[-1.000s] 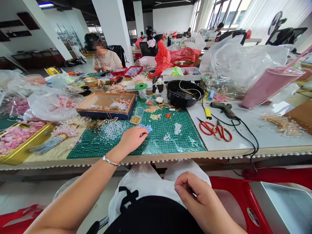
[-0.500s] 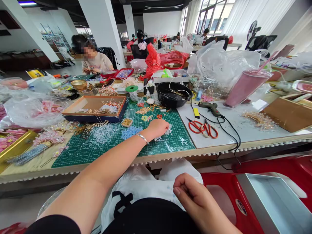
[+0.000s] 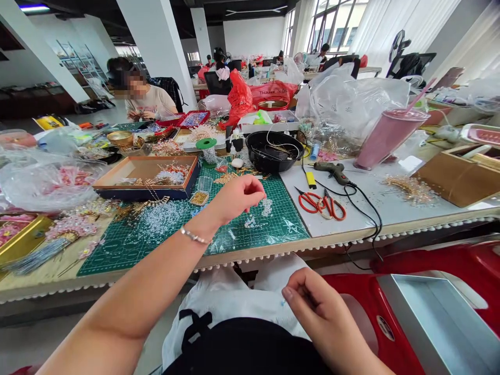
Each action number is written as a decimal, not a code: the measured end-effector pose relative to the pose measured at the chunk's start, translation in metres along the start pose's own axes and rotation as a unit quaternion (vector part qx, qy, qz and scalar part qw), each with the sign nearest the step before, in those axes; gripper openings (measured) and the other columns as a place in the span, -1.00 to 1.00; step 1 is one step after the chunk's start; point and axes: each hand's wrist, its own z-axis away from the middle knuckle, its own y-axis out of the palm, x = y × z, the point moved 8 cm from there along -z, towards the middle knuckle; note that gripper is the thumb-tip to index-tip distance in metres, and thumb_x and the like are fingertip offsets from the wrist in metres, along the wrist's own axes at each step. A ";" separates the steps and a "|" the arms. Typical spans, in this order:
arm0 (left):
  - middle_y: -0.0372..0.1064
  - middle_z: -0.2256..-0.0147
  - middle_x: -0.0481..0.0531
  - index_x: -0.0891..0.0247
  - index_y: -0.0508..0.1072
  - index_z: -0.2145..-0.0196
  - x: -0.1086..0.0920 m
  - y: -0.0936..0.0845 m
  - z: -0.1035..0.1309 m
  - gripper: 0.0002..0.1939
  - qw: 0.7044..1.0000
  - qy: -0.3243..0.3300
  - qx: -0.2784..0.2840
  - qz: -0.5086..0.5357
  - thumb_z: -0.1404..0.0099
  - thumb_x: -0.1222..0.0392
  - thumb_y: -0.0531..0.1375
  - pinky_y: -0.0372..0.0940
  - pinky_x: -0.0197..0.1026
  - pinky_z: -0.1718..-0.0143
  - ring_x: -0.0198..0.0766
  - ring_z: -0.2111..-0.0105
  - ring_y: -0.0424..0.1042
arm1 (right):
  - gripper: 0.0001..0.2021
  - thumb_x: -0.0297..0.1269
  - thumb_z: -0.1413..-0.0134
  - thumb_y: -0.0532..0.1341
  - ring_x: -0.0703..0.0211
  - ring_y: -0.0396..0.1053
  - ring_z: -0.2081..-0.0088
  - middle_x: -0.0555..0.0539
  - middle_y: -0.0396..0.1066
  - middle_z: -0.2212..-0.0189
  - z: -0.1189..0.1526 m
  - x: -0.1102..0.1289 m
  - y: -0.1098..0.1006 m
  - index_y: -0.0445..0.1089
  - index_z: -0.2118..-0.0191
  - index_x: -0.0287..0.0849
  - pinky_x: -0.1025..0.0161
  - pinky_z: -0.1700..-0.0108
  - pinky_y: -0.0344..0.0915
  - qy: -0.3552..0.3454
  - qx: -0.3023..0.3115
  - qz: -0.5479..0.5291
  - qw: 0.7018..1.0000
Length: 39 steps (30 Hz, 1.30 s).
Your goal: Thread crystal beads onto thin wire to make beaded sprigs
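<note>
My left hand (image 3: 239,197), with a bracelet (image 3: 194,237) on its wrist, hangs over the green cutting mat (image 3: 273,229). Its thumb and forefinger are pinched together; whatever may be between them is too small to make out. Just below the fingers lie small clear beads (image 3: 267,207) and a little pale cluster (image 3: 250,222). Mostly hidden behind my wrist are blue pieces (image 3: 198,210). Over my lap, my right hand (image 3: 318,302) has its fingers curled and thumb near them; its contents, if any, are hidden. A tiny blue speck (image 3: 283,302) shows beside that thumb.
Orange-handled scissors (image 3: 321,204) and a glue gun (image 3: 332,172) with a trailing cord lie on the right. Behind the mat stand a black bowl (image 3: 274,151) and an open box (image 3: 146,177). A pink cup (image 3: 390,138) leans at right. Another person (image 3: 150,99) sits across.
My left hand has risen from the beads and drawn back leftward, uncovering them and covering the blue pieces. My right hand stays over my lap, nearly unchanged. The view has shifted slightly.
</note>
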 end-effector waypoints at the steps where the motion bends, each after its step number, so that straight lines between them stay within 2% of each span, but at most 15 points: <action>1: 0.40 0.28 0.02 0.27 0.32 0.20 -0.009 0.000 0.014 -0.83 0.999 -0.004 0.001 0.052 -0.30 0.19 0.03 0.24 -0.37 0.55 -0.43 0.46 0.33 | -0.83 -0.25 -0.14 0.08 0.27 0.13 0.57 0.07 0.17 0.61 -0.001 0.004 -0.004 0.22 0.46 -0.11 0.35 0.56 0.10 -0.013 -0.020 0.003 1.000; 2: 0.40 0.30 0.01 0.27 0.33 0.20 -0.013 0.004 0.029 -0.85 0.979 -0.034 0.007 0.202 -0.26 0.22 0.09 0.21 -0.40 0.59 -0.46 0.50 0.31 | -0.83 -0.25 -0.13 0.09 0.27 0.13 0.58 0.07 0.18 0.62 -0.001 0.009 -0.008 0.22 0.47 -0.10 0.35 0.58 0.10 -0.028 -0.041 0.007 0.999; 4: 0.40 0.37 -0.04 0.26 0.39 0.23 -0.018 0.024 0.058 -0.84 0.899 -0.112 0.034 0.421 -0.20 0.23 0.19 0.14 -0.46 0.68 -0.51 0.58 0.25 | -0.84 -0.27 -0.12 0.10 0.28 0.10 0.62 0.08 0.15 0.64 -0.001 0.021 -0.013 0.22 0.48 -0.09 0.35 0.62 0.07 -0.067 -0.079 0.019 0.994; 6: 0.41 0.40 -0.03 0.29 0.44 0.29 -0.023 0.043 0.084 -0.87 0.816 -0.168 0.051 0.550 -0.16 0.25 0.24 0.10 -0.51 0.73 -0.53 0.61 0.25 | -0.85 -0.31 -0.11 0.10 0.30 0.07 0.65 0.10 0.11 0.66 -0.001 0.036 -0.016 0.21 0.48 -0.09 0.36 0.64 0.05 -0.116 -0.110 0.041 0.986; 8: 0.44 0.41 -0.01 0.31 0.46 0.34 -0.025 0.055 0.100 -0.91 0.760 -0.193 0.055 0.618 -0.16 0.28 0.26 0.13 -0.52 0.74 -0.53 0.62 0.28 | -0.86 -0.36 -0.08 0.11 0.32 0.07 0.66 0.11 0.11 0.67 0.000 0.049 -0.014 0.20 0.48 -0.09 0.36 0.64 0.04 -0.164 -0.131 0.072 0.975; 11: 0.46 0.40 0.00 0.31 0.46 0.37 -0.026 0.060 0.113 -0.96 0.719 -0.198 0.052 0.664 -0.17 0.31 0.26 0.21 -0.51 0.72 -0.48 0.61 0.36 | -0.87 -0.39 -0.06 0.11 0.34 0.08 0.68 0.11 0.13 0.69 0.002 0.064 -0.009 0.19 0.48 -0.10 0.37 0.64 0.06 -0.207 -0.149 0.118 0.960; 14: 0.43 0.43 -0.01 0.32 0.48 0.39 -0.025 0.056 0.118 -0.96 0.711 -0.194 0.041 0.674 -0.15 0.34 0.28 0.25 -0.51 0.71 -0.45 0.56 0.39 | -0.86 -0.39 -0.05 0.11 0.35 0.06 0.69 0.13 0.10 0.71 0.003 0.072 -0.004 0.18 0.50 -0.11 0.37 0.65 0.04 -0.219 -0.148 0.141 0.954; 19: 0.40 0.47 -0.02 0.33 0.50 0.40 -0.029 0.055 0.124 -0.94 0.718 -0.193 0.044 0.667 -0.11 0.35 0.30 0.27 -0.49 0.68 -0.45 0.56 0.37 | -0.85 -0.39 -0.05 0.11 0.36 0.04 0.70 0.14 0.08 0.72 0.006 0.076 0.000 0.17 0.50 -0.10 0.38 0.66 0.02 -0.216 -0.144 0.142 0.955; 23: 0.38 0.48 -0.04 0.32 0.50 0.40 -0.029 0.054 0.128 -0.90 0.742 -0.190 0.040 0.642 -0.07 0.31 0.33 0.23 -0.46 0.67 -0.46 0.57 0.34 | -0.85 -0.39 -0.06 0.11 0.36 0.04 0.71 0.15 0.08 0.72 0.009 0.075 0.001 0.16 0.50 -0.09 0.38 0.67 0.01 -0.211 -0.139 0.139 0.958; 26: 0.35 0.47 -0.07 0.29 0.47 0.38 -0.030 0.047 0.130 -0.84 0.789 -0.170 0.030 0.589 -0.06 0.26 0.35 0.25 -0.41 0.61 -0.44 0.54 0.33 | -0.87 -0.37 -0.12 0.10 0.33 0.14 0.67 0.11 0.20 0.68 0.008 0.071 0.005 0.22 0.45 -0.10 0.37 0.64 0.09 -0.203 -0.105 0.112 0.967; 29: 0.35 0.46 -0.09 0.28 0.44 0.34 -0.030 0.038 0.133 -0.83 0.854 -0.162 0.026 0.493 -0.11 0.20 0.32 0.26 -0.36 0.56 -0.44 0.54 0.30 | -0.91 -0.34 -0.20 0.07 0.29 0.28 0.55 0.04 0.36 0.53 0.005 0.062 0.013 0.26 0.34 -0.10 0.37 0.52 0.23 -0.180 -0.048 0.052 0.981; 32: 0.37 0.49 -0.08 0.27 0.46 0.37 -0.033 0.028 0.134 -0.89 0.931 -0.140 0.034 0.334 -0.21 0.17 0.22 0.21 -0.33 0.48 -0.41 0.50 0.31 | -0.93 -0.29 -0.23 0.06 0.28 0.31 0.49 0.04 0.38 0.46 0.002 0.051 0.018 0.26 0.20 -0.08 0.38 0.47 0.26 -0.143 -0.015 0.007 0.990; 34: 0.40 0.46 -0.07 0.24 0.47 0.38 -0.038 0.020 0.132 -0.88 0.973 -0.097 0.019 0.209 -0.25 0.17 0.19 0.17 -0.31 0.41 -0.38 0.43 0.33 | -0.90 -0.25 -0.22 0.08 0.27 0.28 0.52 0.06 0.34 0.51 0.000 0.043 0.020 0.28 0.18 -0.08 0.37 0.49 0.23 -0.113 -0.006 0.004 0.994; 36: 0.40 0.44 -0.08 0.24 0.45 0.39 -0.045 0.014 0.129 -0.89 0.992 -0.052 0.003 0.115 -0.25 0.18 0.18 0.13 -0.29 0.38 -0.37 0.41 0.31 | -0.89 -0.21 -0.19 0.10 0.27 0.20 0.57 0.10 0.23 0.60 -0.002 0.035 0.022 0.30 0.25 -0.10 0.36 0.55 0.17 -0.077 0.004 0.008 0.997; 39: 0.35 0.48 -0.11 0.26 0.39 0.43 -0.055 0.017 0.124 -0.93 0.997 0.000 0.023 0.070 -0.22 0.28 0.15 0.11 -0.31 0.39 -0.40 0.45 0.27 | -0.86 -0.20 -0.17 0.11 0.28 0.16 0.58 0.09 0.20 0.61 -0.005 0.028 0.020 0.29 0.37 -0.11 0.36 0.58 0.14 -0.058 0.007 -0.014 0.998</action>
